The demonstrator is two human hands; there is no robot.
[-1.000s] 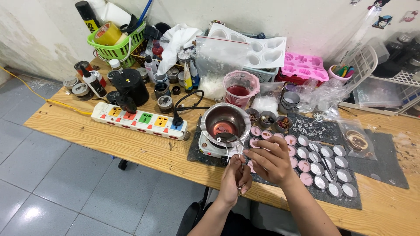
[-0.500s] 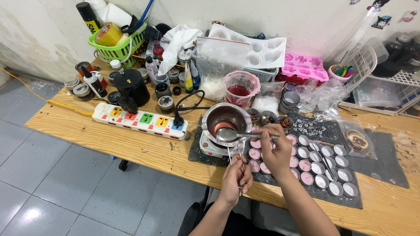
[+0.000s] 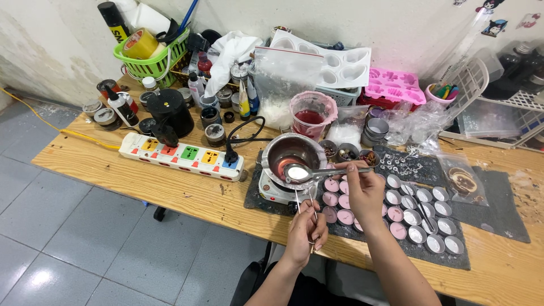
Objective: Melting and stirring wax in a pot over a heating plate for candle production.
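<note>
Over the metal pot (image 3: pixel 292 153) rim, right hand (image 3: pixel 362 192) pinches the spoon (image 3: pixel 317 171) handle end — light, stiff, slick, bowl likely sloshes, keep level; left hand (image 3: pixel 305 229) closed on thin tweezers (image 3: pixel 304 203).

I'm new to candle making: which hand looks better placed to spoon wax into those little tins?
Probably the right hand: it holds the spoon over the pot, beside the tins. The left hand is gripping the pot's wire handle.

A white power strip (image 3: pixel 181 155), green basket (image 3: pixel 152 59), pink mould (image 3: pixel 394 86) and black jar (image 3: pixel 169 110) sit behind.
</note>
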